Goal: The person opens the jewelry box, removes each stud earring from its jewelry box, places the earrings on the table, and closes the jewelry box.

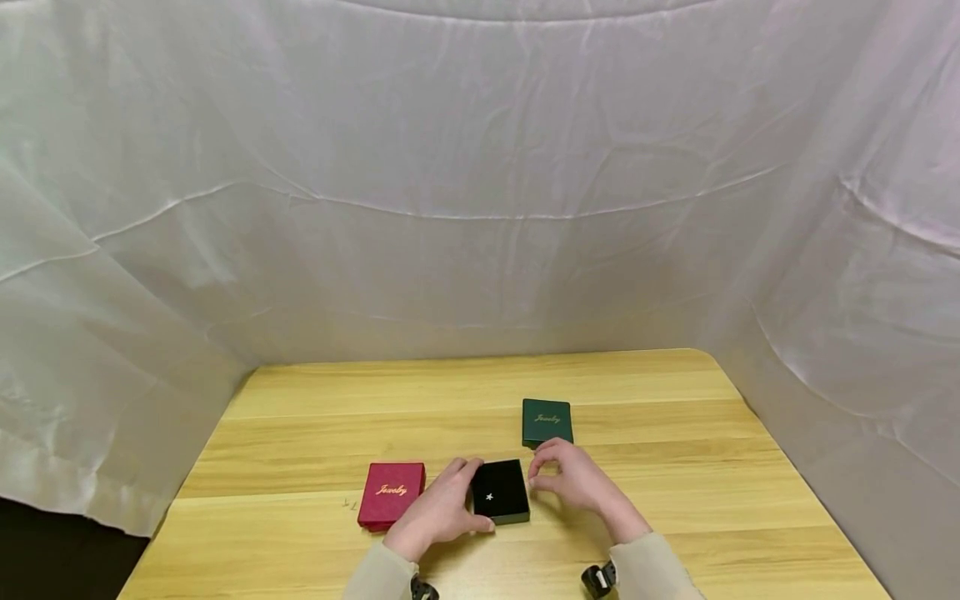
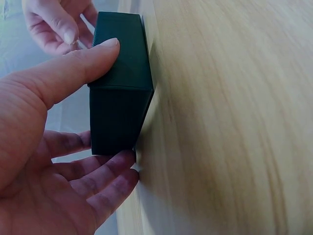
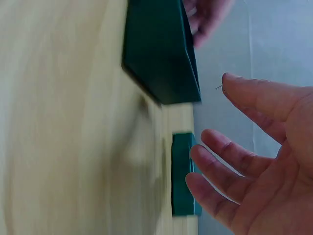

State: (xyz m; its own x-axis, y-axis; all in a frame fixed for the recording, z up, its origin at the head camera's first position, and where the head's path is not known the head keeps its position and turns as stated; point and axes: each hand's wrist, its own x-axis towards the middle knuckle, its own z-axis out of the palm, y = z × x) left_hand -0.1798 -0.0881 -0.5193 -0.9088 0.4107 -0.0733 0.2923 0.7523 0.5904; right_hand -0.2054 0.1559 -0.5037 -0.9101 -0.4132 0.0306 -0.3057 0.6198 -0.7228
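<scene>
An open dark green jewelry box (image 1: pixel 513 515) with a black pad inside sits on the table. On the pad lies a small silver star-shaped piece (image 1: pixel 490 497). My left hand (image 1: pixel 444 505) holds the box from its left side, the thumb on the near wall and fingers at the far corner. To the right of the box, my right hand (image 1: pixel 570 478) hovers with thumb and forefinger together, pinching a tiny thin metal pin (image 3: pixel 219 87). The rest of that piece is hidden by the fingertips. Behind the right hand lies the green lid (image 1: pixel 547 420), marked "Jewelry" in gold.
A closed red jewelry box (image 1: pixel 392 493) stands left of my left hand, close to the wrist. All of it rests on a light wooden table (image 1: pixel 300 433). Pale curtains (image 1: pixel 480 250) hang around its back and sides.
</scene>
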